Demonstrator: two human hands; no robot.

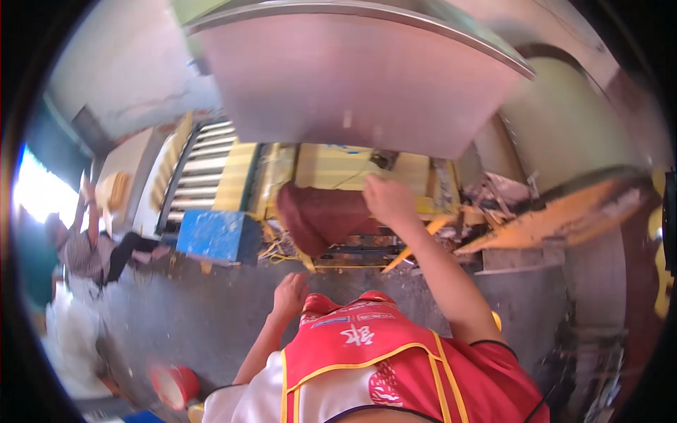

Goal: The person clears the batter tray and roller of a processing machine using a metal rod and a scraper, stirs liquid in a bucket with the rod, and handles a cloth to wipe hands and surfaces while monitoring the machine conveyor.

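Note:
A maroon cloth drapes over the yellow-framed machine in front of me. At the cloth's right end my right hand is closed, apparently gripping its edge; the fingertips are partly hidden. Just beyond that hand, a small dark object with a thin cord lies on the machine's pale yellow top. My left hand hangs in front of my body, short of the cloth, with loosely bent fingers and nothing visible in it.
A large metal panel overhangs the machine. To the left are a blue box and a roller conveyor; an orange chute juts out at right. Another person is at far left. A red bucket stands on the floor.

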